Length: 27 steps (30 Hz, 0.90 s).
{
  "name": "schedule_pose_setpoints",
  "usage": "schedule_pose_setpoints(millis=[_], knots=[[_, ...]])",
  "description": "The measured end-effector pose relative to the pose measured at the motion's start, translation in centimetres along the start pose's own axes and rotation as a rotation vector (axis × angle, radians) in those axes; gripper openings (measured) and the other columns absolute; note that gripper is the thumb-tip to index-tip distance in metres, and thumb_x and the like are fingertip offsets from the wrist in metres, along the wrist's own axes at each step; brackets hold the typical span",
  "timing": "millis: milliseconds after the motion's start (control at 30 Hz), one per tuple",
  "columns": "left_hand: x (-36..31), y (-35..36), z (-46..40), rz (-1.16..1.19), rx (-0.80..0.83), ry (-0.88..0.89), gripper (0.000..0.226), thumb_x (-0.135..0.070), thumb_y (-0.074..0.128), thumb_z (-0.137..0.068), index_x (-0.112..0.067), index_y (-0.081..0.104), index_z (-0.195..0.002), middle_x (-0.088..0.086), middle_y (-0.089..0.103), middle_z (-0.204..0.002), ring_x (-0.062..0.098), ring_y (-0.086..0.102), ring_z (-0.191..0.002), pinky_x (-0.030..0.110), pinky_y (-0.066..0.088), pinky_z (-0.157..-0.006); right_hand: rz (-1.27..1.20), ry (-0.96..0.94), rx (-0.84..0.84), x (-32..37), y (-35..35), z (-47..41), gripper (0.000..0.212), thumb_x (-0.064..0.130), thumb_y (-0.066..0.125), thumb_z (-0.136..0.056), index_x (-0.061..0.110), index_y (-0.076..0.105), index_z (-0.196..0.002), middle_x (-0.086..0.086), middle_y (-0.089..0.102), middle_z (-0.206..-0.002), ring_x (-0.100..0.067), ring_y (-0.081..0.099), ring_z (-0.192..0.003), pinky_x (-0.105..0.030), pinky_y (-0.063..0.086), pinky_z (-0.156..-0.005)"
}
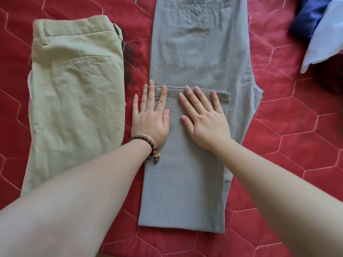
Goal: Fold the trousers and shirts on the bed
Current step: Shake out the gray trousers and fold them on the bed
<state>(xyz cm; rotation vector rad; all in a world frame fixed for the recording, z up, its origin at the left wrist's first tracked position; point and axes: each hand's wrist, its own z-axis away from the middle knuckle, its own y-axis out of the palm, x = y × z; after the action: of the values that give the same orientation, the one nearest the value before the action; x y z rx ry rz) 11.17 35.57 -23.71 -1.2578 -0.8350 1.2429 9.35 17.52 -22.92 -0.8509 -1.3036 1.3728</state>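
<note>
Red quilted bedding (pixel 297 138) with pale hexagon stitching fills the frame. Two pairs of trousers lie on it. One pair of grey trousers (pixel 200 52) runs down the centre, its waistband and back pocket at the top edge; its lower legs are folded up over themselves, so the hems end in a straight edge across the middle of the frame. One pair of beige trousers (pixel 74 93) lies at the left, just beside the grey pair and not touching it. Two hands press flat on the folded grey layer just below the hems: the left hand (pixel 150 119), with a beaded bracelet (pixel 146 143) at the wrist, overlaps the fold's left edge, and the right hand (pixel 206 121) lies beside it, fingers straight and spread, gripping nothing. At the upper right sit two bunched garments, one dark blue cloth (pixel 306 19) and one white cloth (pixel 326 41).
</note>
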Motion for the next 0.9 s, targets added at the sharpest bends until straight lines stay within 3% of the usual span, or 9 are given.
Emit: schedule_pose_setpoints(millis=[167,333,433,500,633,700,800,900], knots=[[0.0,-0.3,0.1,-0.016,0.009,0.012,0.061,-0.042,0.017,-0.097,-0.023,-0.003,-0.152,0.012,-0.002,-0.162,0.024,-0.001,-0.15,0.047,0.003,-0.12,0.036,0.269,0.013,-7.8,-0.4,2.9,0.059,0.047,0.02,-0.1,0.025,0.009,-0.154,0.006,0.009,-0.161,-0.013,0.001,-0.149,-0.052,-0.004,-0.119],[1.2,-1.2,-0.3,0.056,0.107,0.12,0.061,-0.043,0.023,-0.101,-0.026,-0.002,-0.153,0.012,-0.011,-0.161,0.024,-0.01,-0.149,0.045,-0.005,-0.12,0.123,0.16,0.074,-10.5,-1.8,5.6,0.058,0.043,0.017,-0.101,0.022,0.001,-0.153,0.005,0.004,-0.161,-0.013,-0.004,-0.148,-0.056,-0.003,-0.118],[4.4,-2.5,-0.5,0.212,0.129,0.292,0.062,-0.008,0.042,-0.098,-0.019,0.012,-0.152,0.015,0.002,-0.161,0.028,0.0,-0.149,0.045,0.005,-0.121,0.159,0.145,0.061,-13.0,-2.8,8.7,0.069,0.017,0.029,-0.091,0.023,0.002,-0.154,0.001,0.007,-0.162,-0.017,0.001,-0.149,-0.055,0.0,-0.118],[6.0,-3.4,-0.2,0.164,0.126,0.33,0.079,0.017,0.036,-0.084,-0.019,0.016,-0.151,0.015,0.004,-0.161,0.032,0.002,-0.149,0.05,0.013,-0.12,0.216,0.134,0.069,-13.9,-3.5,10.6,0.078,0.008,0.034,-0.084,0.023,0.002,-0.154,-0.002,0.01,-0.162,-0.019,0.006,-0.149,-0.055,-0.001,-0.118],[5.8,-4.1,-0.4,-0.107,-0.021,0.566,0.066,0.006,0.028,-0.083,-0.013,0.041,-0.145,0.022,0.03,-0.153,0.043,0.025,-0.141,0.057,0.026,-0.112,0.248,-0.049,0.069,-12.1,-4.2,9.7,0.077,0.012,0.042,-0.085,0.025,0.009,-0.153,-0.006,0.019,-0.159,-0.022,0.016,-0.146,-0.058,0.003,-0.117],[5.3,-4.1,-1.5,-0.151,-0.013,0.666,0.067,0.005,0.027,-0.081,-0.013,0.042,-0.144,0.02,0.034,-0.152,0.043,0.029,-0.139,0.056,0.027,-0.112,0.264,-0.206,0.078,-10.7,-4.2,7.5,0.076,0.008,0.036,-0.082,0.027,0.017,-0.153,-0.005,0.017,-0.159,-0.024,0.018,-0.145,-0.059,0.007,-0.116],[4.7,-4.7,-3.8,-0.139,0.072,0.753,0.077,0.012,0.039,-0.078,-0.017,0.033,-0.148,0.015,0.025,-0.156,0.036,0.017,-0.144,0.05,0.018,-0.117,0.272,-0.372,0.17,-9.5,-4.3,4.5,0.078,0.002,0.03,-0.082,0.034,0.017,-0.152,-0.003,0.012,-0.16,-0.026,0.015,-0.146,-0.055,0.007,-0.118],[4.2,-5.5,-4.6,-0.156,0.2,0.813,0.077,0.0,0.058,-0.082,-0.022,0.03,-0.15,0.014,0.016,-0.159,0.031,0.003,-0.146,0.045,0.009,-0.12,0.205,-0.416,0.334,-9.1,-5.3,3.5,0.091,0.0,0.038,-0.08,0.047,0.001,-0.148,0.003,-0.01,-0.159,-0.022,-0.006,-0.148,-0.047,-0.003,-0.12]])
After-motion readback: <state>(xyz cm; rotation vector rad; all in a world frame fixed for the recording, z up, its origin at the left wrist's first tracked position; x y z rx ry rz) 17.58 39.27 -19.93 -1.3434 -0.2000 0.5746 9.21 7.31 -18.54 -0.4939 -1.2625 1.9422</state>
